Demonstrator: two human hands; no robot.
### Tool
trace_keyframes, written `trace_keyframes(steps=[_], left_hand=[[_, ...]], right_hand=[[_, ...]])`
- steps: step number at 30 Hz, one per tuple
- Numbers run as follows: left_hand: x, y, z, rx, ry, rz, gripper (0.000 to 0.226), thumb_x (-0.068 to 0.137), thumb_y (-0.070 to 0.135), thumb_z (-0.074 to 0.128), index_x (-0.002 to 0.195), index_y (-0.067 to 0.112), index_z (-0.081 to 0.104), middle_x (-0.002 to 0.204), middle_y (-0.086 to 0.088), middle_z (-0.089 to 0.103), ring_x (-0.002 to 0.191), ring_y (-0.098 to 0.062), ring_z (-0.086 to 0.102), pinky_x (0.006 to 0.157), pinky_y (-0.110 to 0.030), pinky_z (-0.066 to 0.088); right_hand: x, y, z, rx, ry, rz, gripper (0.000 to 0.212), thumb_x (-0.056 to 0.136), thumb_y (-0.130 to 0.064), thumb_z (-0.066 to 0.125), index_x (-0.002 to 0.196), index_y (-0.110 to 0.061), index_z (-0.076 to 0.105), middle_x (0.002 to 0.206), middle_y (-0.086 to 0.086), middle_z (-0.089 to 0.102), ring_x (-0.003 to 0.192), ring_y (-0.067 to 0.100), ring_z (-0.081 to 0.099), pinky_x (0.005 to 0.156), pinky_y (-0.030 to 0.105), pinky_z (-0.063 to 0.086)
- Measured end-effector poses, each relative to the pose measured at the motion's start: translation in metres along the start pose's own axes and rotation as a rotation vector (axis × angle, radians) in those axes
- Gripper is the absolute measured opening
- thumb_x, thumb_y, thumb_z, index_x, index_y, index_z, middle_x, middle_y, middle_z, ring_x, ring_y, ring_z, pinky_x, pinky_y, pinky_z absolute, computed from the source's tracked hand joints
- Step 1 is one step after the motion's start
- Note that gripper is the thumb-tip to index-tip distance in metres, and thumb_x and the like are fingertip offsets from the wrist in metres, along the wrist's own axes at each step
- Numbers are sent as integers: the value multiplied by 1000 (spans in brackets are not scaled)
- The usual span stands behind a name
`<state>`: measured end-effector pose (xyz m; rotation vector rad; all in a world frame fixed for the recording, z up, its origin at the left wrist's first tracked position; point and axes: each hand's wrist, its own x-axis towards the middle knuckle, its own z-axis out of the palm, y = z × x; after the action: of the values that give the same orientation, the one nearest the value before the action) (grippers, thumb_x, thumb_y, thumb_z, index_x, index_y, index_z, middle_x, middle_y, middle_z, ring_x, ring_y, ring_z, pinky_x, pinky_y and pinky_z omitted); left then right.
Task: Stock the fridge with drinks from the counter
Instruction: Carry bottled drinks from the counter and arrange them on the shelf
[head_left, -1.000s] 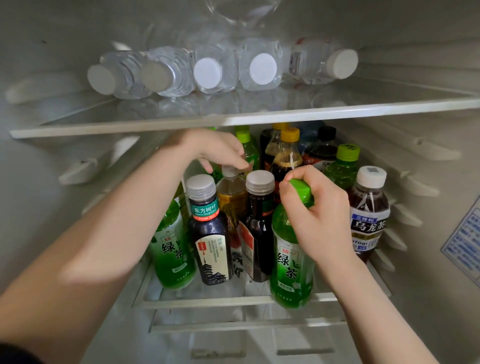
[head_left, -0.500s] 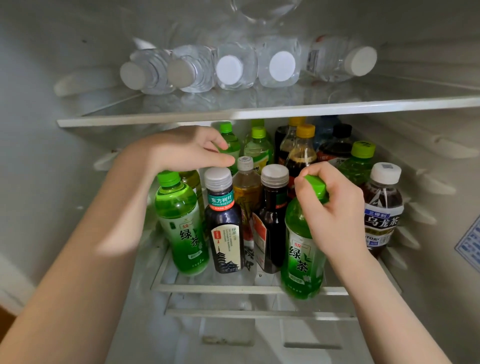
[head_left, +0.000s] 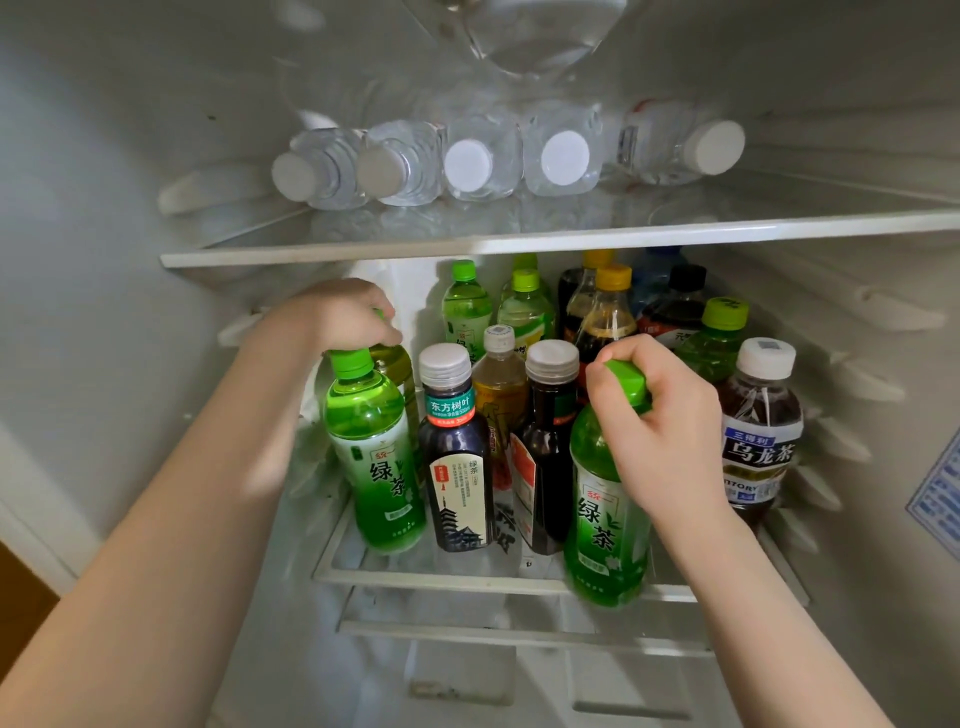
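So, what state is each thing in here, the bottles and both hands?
Olive bottle, upright, mostly hidden, gripped at its top
Left hand, gripping the olive bottle's top
Right green tea bottle, capped, roughly upright, at the lower shelf's front edge
Right hand, gripping that bottle's cap
Left green tea bottle, capped, upright, not gripped
Water bottles, capped, lying sideways on the upper shelf
Oolong bottle, capped, upright, untouched

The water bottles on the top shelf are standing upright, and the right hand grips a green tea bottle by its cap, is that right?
Not upright: the head view shows the water bottles lying on their sides on the top shelf, caps toward the camera. The right hand does grip the green tea bottle by its cap.
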<state>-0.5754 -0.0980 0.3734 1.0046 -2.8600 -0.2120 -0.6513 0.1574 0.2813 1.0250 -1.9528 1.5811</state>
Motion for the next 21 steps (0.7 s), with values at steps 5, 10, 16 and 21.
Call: trace_keyframes(steps=[5,10,16,21], left_hand=[[6,0,-6,3,-74,118,23,83,18,70,104,27,64,116,-5,54,88,-22,58,82,-38,53],[22,4,-1,-169,-70,154,12,84,21,69,82,29,60,103,-10,56,74,-30,65,80,-43,56],[64,12,20,-203,84,104,21,86,23,66,92,12,50,101,-23,58,63,-28,56,54,-32,47],[80,20,27,-180,38,132,31,88,24,63,103,5,45,80,-18,49,53,-24,43,46,-25,32]], right_hand=[[0,0,0,15,-4,-12,13,85,-30,54,77,-21,58,69,-6,59,70,8,55,62,31,46],[-1,-2,-1,17,-7,-36,12,85,-29,53,77,-20,58,71,-7,59,71,9,56,65,34,46],[0,-1,-3,16,-29,-58,12,85,-29,53,78,-20,58,71,-9,59,71,7,56,64,33,47],[0,-1,-3,6,-40,-84,21,84,-36,47,78,-19,58,70,-9,58,69,8,55,62,31,46]])
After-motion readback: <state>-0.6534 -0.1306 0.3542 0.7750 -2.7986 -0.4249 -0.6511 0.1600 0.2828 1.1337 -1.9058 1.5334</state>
